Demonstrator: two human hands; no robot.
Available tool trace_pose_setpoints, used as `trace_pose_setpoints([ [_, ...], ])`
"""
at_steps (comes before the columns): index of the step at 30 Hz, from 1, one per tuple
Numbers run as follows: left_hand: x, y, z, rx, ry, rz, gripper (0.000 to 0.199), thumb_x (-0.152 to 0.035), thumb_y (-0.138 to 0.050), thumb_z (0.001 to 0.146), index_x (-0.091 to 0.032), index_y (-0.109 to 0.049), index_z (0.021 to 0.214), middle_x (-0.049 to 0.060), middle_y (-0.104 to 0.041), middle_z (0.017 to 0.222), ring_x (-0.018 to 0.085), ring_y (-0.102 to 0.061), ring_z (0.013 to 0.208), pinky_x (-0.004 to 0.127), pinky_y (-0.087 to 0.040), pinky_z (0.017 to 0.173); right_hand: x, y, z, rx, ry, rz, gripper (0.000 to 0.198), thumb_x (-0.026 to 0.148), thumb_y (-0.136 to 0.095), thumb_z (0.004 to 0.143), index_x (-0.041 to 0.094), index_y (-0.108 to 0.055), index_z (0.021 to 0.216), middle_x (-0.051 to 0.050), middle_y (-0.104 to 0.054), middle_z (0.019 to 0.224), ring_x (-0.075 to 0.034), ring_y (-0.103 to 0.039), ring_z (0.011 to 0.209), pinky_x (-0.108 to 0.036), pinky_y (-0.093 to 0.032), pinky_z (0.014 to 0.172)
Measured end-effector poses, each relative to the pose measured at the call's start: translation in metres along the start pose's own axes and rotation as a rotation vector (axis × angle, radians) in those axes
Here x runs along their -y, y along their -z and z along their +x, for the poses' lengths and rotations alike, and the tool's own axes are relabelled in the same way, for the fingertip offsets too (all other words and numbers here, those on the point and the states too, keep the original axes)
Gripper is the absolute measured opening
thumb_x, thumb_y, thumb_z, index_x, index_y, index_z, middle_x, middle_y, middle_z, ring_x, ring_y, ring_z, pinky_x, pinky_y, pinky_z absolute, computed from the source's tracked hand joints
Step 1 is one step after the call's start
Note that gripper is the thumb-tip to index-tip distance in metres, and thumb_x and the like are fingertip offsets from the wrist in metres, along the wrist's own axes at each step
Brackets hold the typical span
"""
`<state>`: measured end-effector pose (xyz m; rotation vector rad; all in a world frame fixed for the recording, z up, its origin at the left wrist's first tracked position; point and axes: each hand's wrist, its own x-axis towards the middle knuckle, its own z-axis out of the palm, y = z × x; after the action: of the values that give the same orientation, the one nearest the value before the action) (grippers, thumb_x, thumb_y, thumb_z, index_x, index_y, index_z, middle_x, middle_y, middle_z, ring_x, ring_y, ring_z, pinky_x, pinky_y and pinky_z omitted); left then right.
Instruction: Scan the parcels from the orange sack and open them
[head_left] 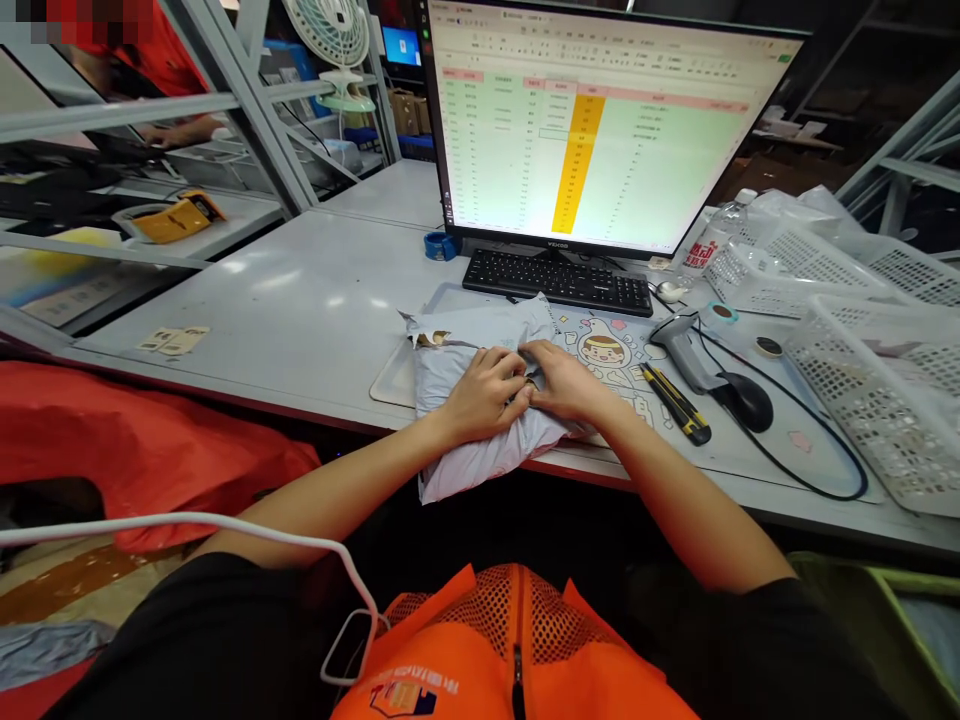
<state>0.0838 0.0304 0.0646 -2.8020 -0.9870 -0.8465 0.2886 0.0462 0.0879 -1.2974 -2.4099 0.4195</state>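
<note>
Nearest, an orange vest (517,640) fills the bottom middle, with a white cable (225,522) looping in from the left and red cloth (150,430) heaped on the near left. Just beyond, a pale plastic parcel (450,385) lies at the near edge of the surface (300,290), its closest corner hanging over. The left hand (487,395) rests on it with curled fingers, and the right hand (566,385) meets it from the right; the fingers of both pinch the plastic around a small dark gap between them. At the parcel's far left corner the wrapping is torn, showing brown inside.

Underneath spreads a cartoon-printed mat (637,375). On its right side lie a yellow and black cutter (675,403), then a grey scanner (686,350) beside a black mouse (746,400), with white perforated baskets (885,400) farther right. Past the parcel sit a black keyboard (559,284) and, to its left, a blue roll (441,246). Behind the keyboard stands a monitor (600,130) showing a spreadsheet. Far left, beyond grey shelving (247,100), are a fan (330,30) and another person's hand (176,133).
</note>
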Motion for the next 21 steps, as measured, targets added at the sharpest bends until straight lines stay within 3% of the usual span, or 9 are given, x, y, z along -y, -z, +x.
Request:
trace_pose_setpoints([
  [4, 0.0, -0.001, 0.001, -0.024, 0.048, 0.011, 0.038, -0.028, -0.044, 0.108, -0.018, -0.074, 0.086, 0.013, -0.07, 0.111, 0.029, -0.055, 0.114, 0.048, -0.046, 0.101, 0.024, 0.011, 0.009, 0.085, -0.034, -0.271, 0.055, 0.025, -0.065, 0.094, 0.015, -0.055, 0.147, -0.018, -0.065, 0.137, -0.033, -0.065, 0.12, -0.041, -0.054, 0.095],
  [9, -0.002, 0.0, 0.003, -0.016, 0.051, 0.017, 0.042, -0.028, -0.043, 0.108, -0.018, -0.077, 0.085, 0.013, -0.072, 0.114, 0.029, -0.056, 0.115, 0.048, -0.046, 0.102, 0.038, 0.01, 0.01, 0.102, -0.054, -0.421, 0.043, 0.02, -0.05, 0.102, 0.017, -0.058, 0.143, -0.018, -0.068, 0.13, -0.032, -0.069, 0.109, -0.037, -0.051, 0.081],
  [13, -0.007, 0.01, -0.004, -0.036, -0.043, -0.008, 0.043, -0.028, -0.041, 0.109, -0.018, -0.074, 0.083, 0.01, -0.075, 0.104, 0.029, -0.059, 0.117, 0.046, -0.047, 0.102, 0.024, 0.015, 0.016, 0.049, -0.135, -0.441, 0.041, 0.024, -0.048, 0.104, 0.02, -0.061, 0.143, -0.016, -0.073, 0.126, -0.032, -0.071, 0.105, -0.037, -0.049, 0.083],
  [17, -0.012, 0.025, -0.014, -0.016, -0.2, -0.021, 0.043, -0.027, -0.039, 0.109, -0.019, -0.068, 0.077, 0.008, -0.073, 0.084, 0.023, -0.066, 0.101, 0.04, -0.049, 0.099, 0.008, 0.024, 0.023, -0.039, -0.24, -0.393, 0.041, 0.024, -0.049, 0.103, 0.021, -0.066, 0.141, -0.015, -0.077, 0.12, -0.033, -0.07, 0.108, -0.039, -0.049, 0.088],
  [21, -0.007, 0.032, -0.013, 0.041, -0.312, -0.001, 0.039, -0.03, -0.042, 0.109, -0.02, -0.067, 0.081, 0.005, -0.072, 0.077, 0.021, -0.067, 0.083, 0.04, -0.049, 0.103, 0.022, 0.02, 0.022, -0.068, -0.186, -0.337, 0.056, 0.015, -0.053, 0.095, 0.017, -0.059, 0.15, -0.018, -0.068, 0.14, -0.034, -0.065, 0.119, -0.043, -0.05, 0.098],
])
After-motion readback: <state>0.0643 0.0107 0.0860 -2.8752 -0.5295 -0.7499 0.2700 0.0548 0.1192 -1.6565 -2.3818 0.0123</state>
